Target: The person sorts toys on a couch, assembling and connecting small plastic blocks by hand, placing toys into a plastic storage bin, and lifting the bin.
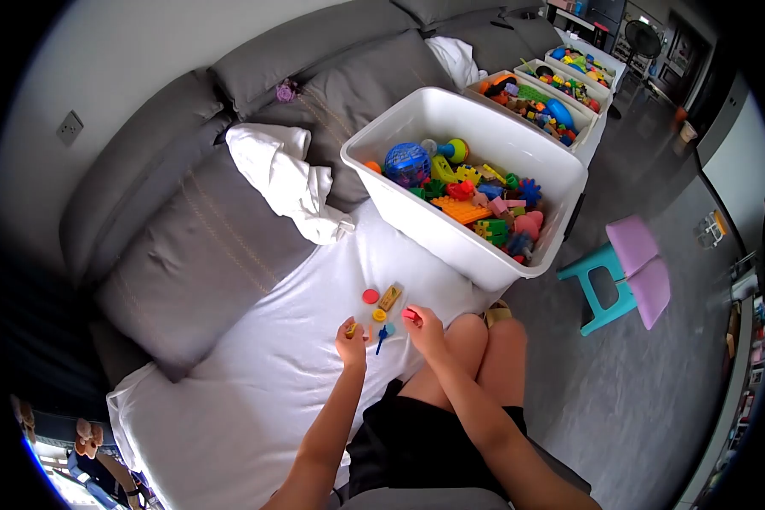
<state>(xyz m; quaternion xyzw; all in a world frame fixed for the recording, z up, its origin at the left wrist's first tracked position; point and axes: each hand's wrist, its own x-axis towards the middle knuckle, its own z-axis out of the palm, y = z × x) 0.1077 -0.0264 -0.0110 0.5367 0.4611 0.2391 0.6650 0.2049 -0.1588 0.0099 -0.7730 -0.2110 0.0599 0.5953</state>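
My left hand (350, 342) is closed around a small yellow piece (352, 329), mostly covered by the fingers. In my right hand (425, 329) a small red piece (411, 314) is pinched between thumb and fingers; its kind is too small to tell. Between and just beyond the hands, several little toys lie on the white sheet (263, 374): a red disc (371, 296), a yellow-brown block (390, 297), a yellow round piece (379, 315), a blue stick-like piece (382, 338) and a pale blue round piece (389, 328).
A large white bin (450, 229) of mixed toys stands beyond my hands. More toy-filled bins (582, 140) line up behind it. A white cloth (285, 174) lies on the grey sofa (195, 246). On the floor at right stands a teal and purple chair (608, 276).
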